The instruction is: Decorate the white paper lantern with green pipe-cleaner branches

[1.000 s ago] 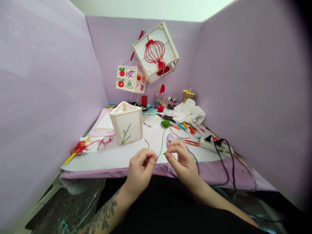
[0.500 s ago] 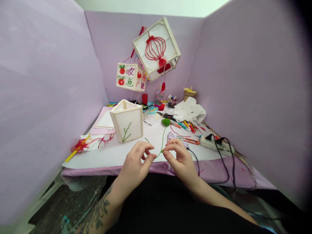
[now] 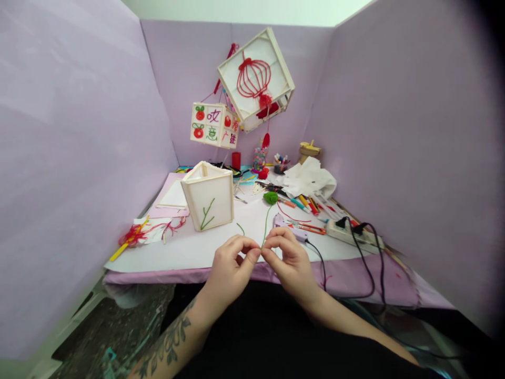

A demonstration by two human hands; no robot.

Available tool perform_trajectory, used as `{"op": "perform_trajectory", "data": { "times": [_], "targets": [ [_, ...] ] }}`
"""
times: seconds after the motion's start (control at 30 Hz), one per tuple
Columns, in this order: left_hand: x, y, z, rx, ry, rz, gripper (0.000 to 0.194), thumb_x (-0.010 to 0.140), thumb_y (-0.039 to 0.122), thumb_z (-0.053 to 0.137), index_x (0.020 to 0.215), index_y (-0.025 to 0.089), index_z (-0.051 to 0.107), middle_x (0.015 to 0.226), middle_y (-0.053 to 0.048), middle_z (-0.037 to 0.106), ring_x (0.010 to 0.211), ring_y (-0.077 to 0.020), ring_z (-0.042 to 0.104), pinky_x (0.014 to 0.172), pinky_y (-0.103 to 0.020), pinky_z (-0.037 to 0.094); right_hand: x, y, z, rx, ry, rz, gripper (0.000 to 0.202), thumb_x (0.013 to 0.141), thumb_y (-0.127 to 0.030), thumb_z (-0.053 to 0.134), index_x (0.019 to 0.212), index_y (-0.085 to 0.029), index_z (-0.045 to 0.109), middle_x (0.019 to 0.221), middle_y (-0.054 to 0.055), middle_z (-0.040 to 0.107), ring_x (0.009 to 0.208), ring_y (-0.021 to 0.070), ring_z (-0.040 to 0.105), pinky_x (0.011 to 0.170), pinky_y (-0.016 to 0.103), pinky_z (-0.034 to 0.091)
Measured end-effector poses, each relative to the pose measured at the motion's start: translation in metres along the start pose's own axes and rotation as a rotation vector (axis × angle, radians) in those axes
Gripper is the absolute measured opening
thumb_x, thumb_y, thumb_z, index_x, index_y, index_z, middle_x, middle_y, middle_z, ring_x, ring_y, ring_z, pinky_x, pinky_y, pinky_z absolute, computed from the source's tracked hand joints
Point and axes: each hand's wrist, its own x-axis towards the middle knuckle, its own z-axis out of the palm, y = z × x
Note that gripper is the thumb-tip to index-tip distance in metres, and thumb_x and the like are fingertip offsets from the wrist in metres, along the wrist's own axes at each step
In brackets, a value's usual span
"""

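A thin green yarn (image 3: 265, 226) runs from a green ball of yarn (image 3: 270, 198) down to my fingertips. My left hand (image 3: 235, 263) pinches the yarn between thumb and forefinger. Right beside it, my right hand (image 3: 289, 258) also pinches the yarn, its tips nearly touching the left ones. The very end of the yarn is hidden by the fingers. A short green piece of yarn (image 3: 240, 229) lies on the white paper just beyond my left hand. Further left stands a white lantern frame (image 3: 209, 200) with a green branch shape on its front panel.
Two decorated lanterns (image 3: 256, 79) hang at the back. Scissors (image 3: 307, 227), a lilac glue gun (image 3: 290, 229) with a cable, markers (image 3: 303, 202) and a power strip (image 3: 355, 235) lie to the right. Red threads with a yellow strip (image 3: 132, 237) lie at left.
My hands have come together, the left one moving right until its fingertips almost meet the right ones. The yarn between them is now mostly hidden. The view has shifted slightly.
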Motion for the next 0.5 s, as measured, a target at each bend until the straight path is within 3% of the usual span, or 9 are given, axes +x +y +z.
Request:
{"op": "perform_trajectory", "data": {
  "times": [0.23,0.37,0.5],
  "targets": [
    [0.003,-0.002,0.001,-0.003,0.058,-0.048,0.02,0.09,0.031,0.05,0.077,0.017,0.056,0.072,-0.001,0.056,0.064,-0.0126,0.053,0.057,-0.022,0.041,0.002,0.007,0.0,0.089,-0.013,0.088,0.006,0.083,-0.029,0.066,0.084,-0.023,0.068,0.09,0.003,0.056,0.088,0.0195,0.053,0.08,0.034,0.041],
    [0.006,-0.005,0.0,-0.145,0.065,-0.156,0.023,0.089,0.035,0.052,0.076,0.017,0.054,0.063,0.003,0.05,0.056,-0.0105,0.046,0.052,-0.021,0.037,0.007,0.017,0.001,0.479,0.01,0.387,0.021,0.083,-0.04,0.061,0.086,-0.022,0.073,0.09,0.006,0.063,0.084,0.0202,0.054,0.068,0.031,0.043],
    [0.008,-0.013,0.002,-0.309,0.046,-0.262,0.026,0.087,0.041,0.055,0.077,0.017,0.052,0.057,0.005,0.045,0.048,-0.0075,0.037,0.045,-0.019,0.03,0.012,0.017,0.002,0.817,-0.011,0.683,0.028,0.069,-0.043,0.072,0.083,-0.018,0.074,0.085,0.007,0.064,0.081,0.0189,0.056,0.065,0.028,0.044]
  ]
}}
